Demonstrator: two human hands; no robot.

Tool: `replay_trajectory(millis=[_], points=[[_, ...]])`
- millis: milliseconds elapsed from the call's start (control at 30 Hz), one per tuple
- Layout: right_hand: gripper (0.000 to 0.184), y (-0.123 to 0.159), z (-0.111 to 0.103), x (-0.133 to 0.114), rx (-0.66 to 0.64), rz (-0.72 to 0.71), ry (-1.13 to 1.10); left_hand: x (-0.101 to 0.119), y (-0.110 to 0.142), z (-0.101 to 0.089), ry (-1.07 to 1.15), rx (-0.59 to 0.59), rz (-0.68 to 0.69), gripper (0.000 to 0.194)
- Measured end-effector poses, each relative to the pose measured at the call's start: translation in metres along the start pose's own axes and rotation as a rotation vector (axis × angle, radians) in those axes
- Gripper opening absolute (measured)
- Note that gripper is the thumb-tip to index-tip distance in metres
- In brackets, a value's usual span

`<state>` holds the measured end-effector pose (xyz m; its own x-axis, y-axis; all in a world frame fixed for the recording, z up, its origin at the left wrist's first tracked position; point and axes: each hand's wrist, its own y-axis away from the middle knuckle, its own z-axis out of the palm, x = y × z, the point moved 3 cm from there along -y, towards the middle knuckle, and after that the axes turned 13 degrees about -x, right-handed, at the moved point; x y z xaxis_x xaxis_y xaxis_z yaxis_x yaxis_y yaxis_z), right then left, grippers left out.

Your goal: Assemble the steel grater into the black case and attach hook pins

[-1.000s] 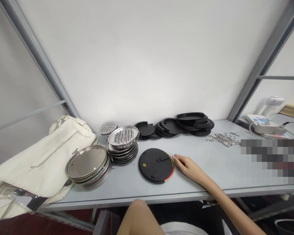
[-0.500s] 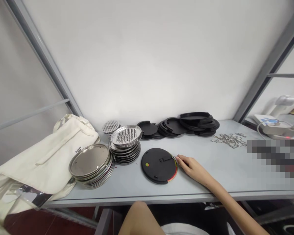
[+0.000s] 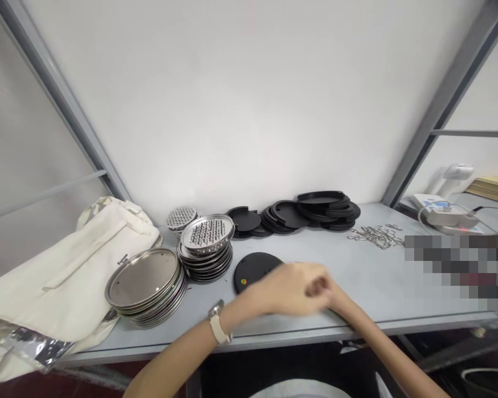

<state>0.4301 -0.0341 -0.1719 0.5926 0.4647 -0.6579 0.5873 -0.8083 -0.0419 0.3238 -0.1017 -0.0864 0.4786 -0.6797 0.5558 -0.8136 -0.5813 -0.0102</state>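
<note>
My left hand, with a pale-strapped watch at the wrist, reaches across to the right, just above a black round disc on the bench. It is smeared by motion; its fingers look curled in, but any hold is unclear. Behind it is my right hand, whose fingers are covered by the left. The disc carries a small yellow-green sticker, and its right side is hidden under my left hand. To its left, round metal graters sit on a stack of dark-rimmed round pieces.
A stack of metal discs stands at the left front beside a cream cloth bag. Black notched discs are piled along the wall. Small metal hooks lie loose to the right. Beyond the frame post is a white device with cables.
My left hand has come into view from below and crossed over the disc to my right hand. The right hand was pinching a small metal hook at the disc's edge; its fingers are now hidden.
</note>
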Motion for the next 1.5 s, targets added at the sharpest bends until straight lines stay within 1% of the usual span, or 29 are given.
replay_trajectory(millis=[33, 67, 100, 133, 200, 300, 367, 433, 567, 667, 733, 833, 967, 1167, 1500], points=[[0.036, 0.0, 0.0, -0.001, -0.001, -0.007, 0.0, -0.019, 0.005, -0.01, -0.101, 0.052, -0.126, 0.017], [0.036, -0.001, 0.0, -0.001, -0.007, -0.021, 0.003, -0.037, 0.01, -0.018, -0.229, 0.065, -0.237, 0.021], [0.037, -0.001, 0.001, -0.002, -0.015, -0.033, 0.009, -0.054, 0.014, -0.023, -0.342, 0.058, -0.311, 0.026], [0.038, -0.002, 0.001, -0.002, -0.014, -0.035, 0.017, -0.068, 0.017, -0.025, -0.421, 0.027, -0.342, 0.028], [0.04, -0.005, 0.001, -0.002, -0.011, -0.02, 0.036, -0.087, 0.02, -0.025, -0.486, -0.002, -0.356, 0.028], [0.04, -0.012, 0.002, -0.002, -0.034, 0.001, 0.06, -0.1, 0.019, -0.018, -0.472, -0.037, -0.323, 0.027], [0.039, -0.015, 0.004, -0.002, -0.043, 0.002, 0.071, -0.102, 0.017, -0.013, -0.458, -0.03, -0.31, 0.026], [0.037, -0.016, 0.005, -0.001, -0.033, -0.001, 0.078, -0.102, 0.016, -0.009, -0.461, 0.004, -0.316, 0.025], [0.037, -0.012, 0.007, 0.0, -0.026, -0.024, 0.071, -0.1, 0.017, -0.005, -0.457, 0.03, -0.337, 0.026], [0.036, -0.009, 0.007, -0.001, -0.033, -0.036, 0.068, -0.099, 0.019, -0.005, -0.443, 0.038, -0.336, 0.034], [0.035, -0.009, 0.007, -0.001, -0.036, -0.039, 0.073, -0.098, 0.019, -0.005, -0.44, 0.042, -0.305, 0.037], [0.036, -0.009, 0.008, -0.001, -0.028, -0.043, 0.078, -0.099, 0.019, -0.004, -0.432, 0.025, -0.257, 0.03], [0.035, -0.008, 0.008, -0.003, -0.019, -0.042, 0.086, -0.102, 0.018, -0.002, -0.413, 0.013, -0.259, 0.029], [0.034, -0.006, 0.008, -0.005, 0.005, -0.028, 0.106, -0.103, 0.018, -0.001, -0.376, 0.044, -0.245, 0.03], [0.033, -0.005, 0.009, -0.003, 0.034, -0.018, 0.101, -0.101, 0.018, -0.003, -0.303, 0.084, -0.232, 0.024]])
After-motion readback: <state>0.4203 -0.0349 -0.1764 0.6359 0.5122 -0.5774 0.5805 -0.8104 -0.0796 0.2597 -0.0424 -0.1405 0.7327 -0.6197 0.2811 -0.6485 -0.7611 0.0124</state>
